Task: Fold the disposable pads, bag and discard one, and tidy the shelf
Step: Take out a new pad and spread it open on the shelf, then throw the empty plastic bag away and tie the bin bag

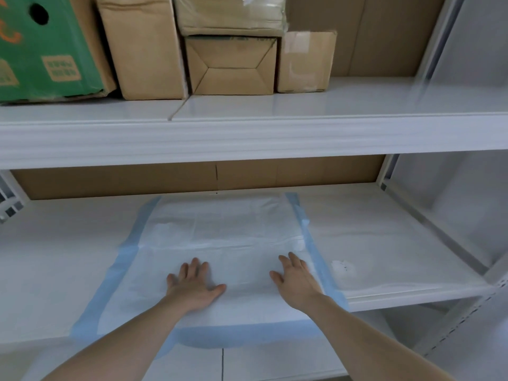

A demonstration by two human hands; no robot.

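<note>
A white disposable pad [220, 232] with blue borders lies spread flat on the middle white shelf [55, 257]. Its near blue edge hangs over the shelf's front lip. My left hand [192, 284] presses flat on the pad's near centre, fingers straight and spread. My right hand [297, 279] lies flat on the pad near its right blue border, fingers straight. A crease runs across the pad just beyond my fingertips.
The upper shelf [275, 133] carries a green carton [46, 45] at the left and several brown cardboard boxes [231, 64] beside it. A small white scuffed patch [342, 268] marks the middle shelf right of the pad. A white upright post [439, 50] stands at the right.
</note>
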